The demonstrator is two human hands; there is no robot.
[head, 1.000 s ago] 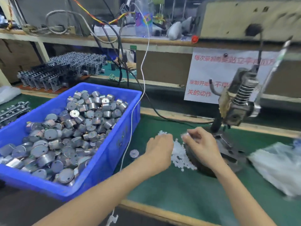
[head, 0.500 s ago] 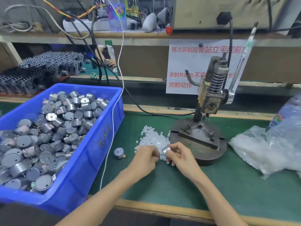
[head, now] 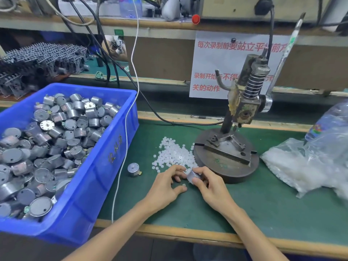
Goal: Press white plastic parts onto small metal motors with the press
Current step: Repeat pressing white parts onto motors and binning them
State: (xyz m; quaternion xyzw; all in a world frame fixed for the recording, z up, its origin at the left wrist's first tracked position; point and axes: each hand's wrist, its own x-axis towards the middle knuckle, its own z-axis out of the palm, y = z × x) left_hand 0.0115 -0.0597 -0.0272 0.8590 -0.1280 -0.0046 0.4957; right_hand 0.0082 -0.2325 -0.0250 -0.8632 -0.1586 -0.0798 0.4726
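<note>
— Right hand [head: 211, 188]?
— Pinching a small metal motor [head: 193, 175] between thumb and fingertips, lower centre of the frame, flat face tipped toward the left hand [head: 165, 187].
— And the left?
— Curled in against that face. Can't tell whether gripping a white plastic part. One loose part [head: 183, 184] on the green mat [head: 263, 204], between both thumbs.
— Other parts?
— Heaped in a pile [head: 173, 154] just above the hands, touching the press base [head: 231, 172].
— Way from the grip to the press?
— Up and right in the frame: V-shaped fixture [head: 228, 143] just beyond the right hand. Nearer the right than the left, so likely a right-hand placement, motor stood upright.
— Further out?
— Single motor [head: 133, 169] left of the hands; blue bin [head: 113, 147] of motors, left of frame.
</note>
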